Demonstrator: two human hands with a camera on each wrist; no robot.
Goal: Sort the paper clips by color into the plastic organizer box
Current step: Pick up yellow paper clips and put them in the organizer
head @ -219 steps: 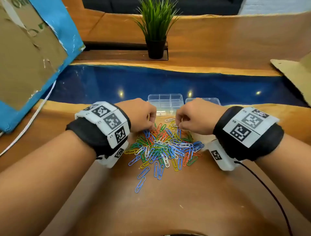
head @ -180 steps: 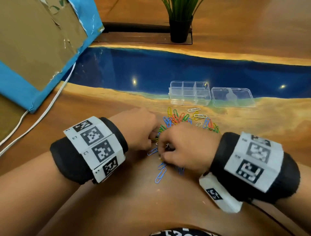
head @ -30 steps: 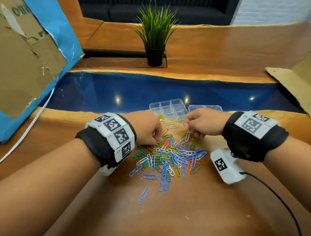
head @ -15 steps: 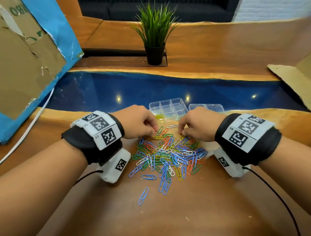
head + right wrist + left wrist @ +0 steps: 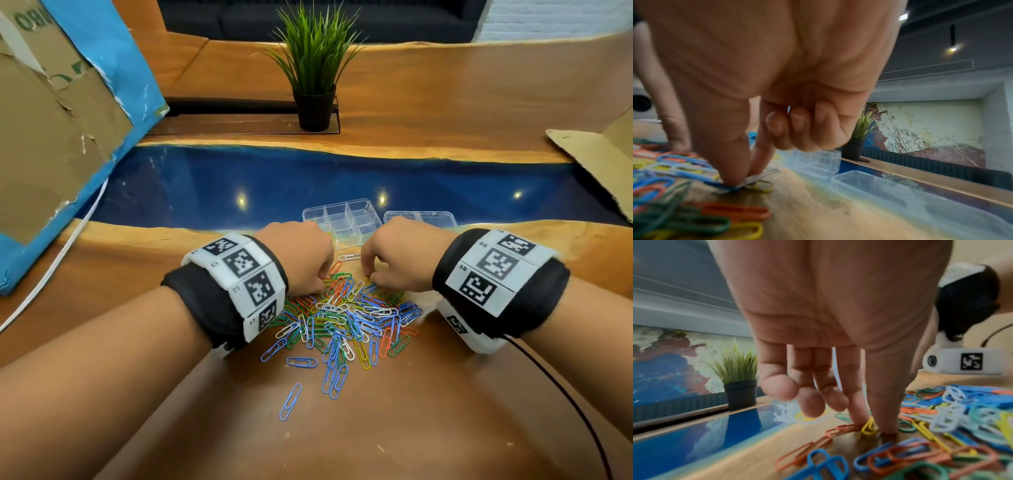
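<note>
A heap of paper clips (image 5: 346,318) in blue, green, orange, yellow and white lies on the wooden table, with the clear organizer box (image 5: 346,216) just behind it. Both hands are down at the heap's far edge. My left hand (image 5: 318,270) pinches a yellow clip (image 5: 869,426) between thumb and index finger, right at the table surface. My right hand (image 5: 371,272) pinches a white clip (image 5: 760,177) the same way, its other fingers curled in. Both clips still touch the table. What is inside the box is mostly hidden by my hands.
The box's clear lid (image 5: 421,217) lies to its right. A single white clip (image 5: 349,257) sits between my hands. Stray blue clips (image 5: 291,401) lie nearer me. Cardboard (image 5: 51,120) leans at the left, more cardboard (image 5: 596,154) at the right, and a potted plant (image 5: 315,68) stands far behind.
My right hand came back from the box front and dropped onto the heap's far edge. My left hand shifted slightly. Both now pinch clips at the table.
</note>
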